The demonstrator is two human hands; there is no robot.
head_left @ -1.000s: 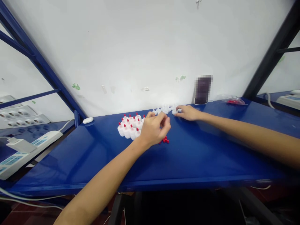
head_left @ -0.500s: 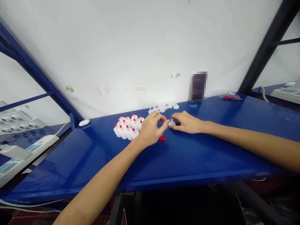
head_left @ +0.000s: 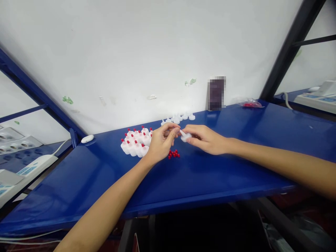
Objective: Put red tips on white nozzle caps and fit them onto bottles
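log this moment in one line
right hand: holding white nozzle cap | left hand: fingertips at its tip | small red caps: on blue table | red-tipped bottles: grouped left

viewed from a single head-worn camera, facing forward and down over the blue table (head_left: 210,175) toward the white wall (head_left: 136,52). placed above and behind the left hand (head_left: 160,142) and right hand (head_left: 208,140), near enough to include both forearms (head_left: 107,203).
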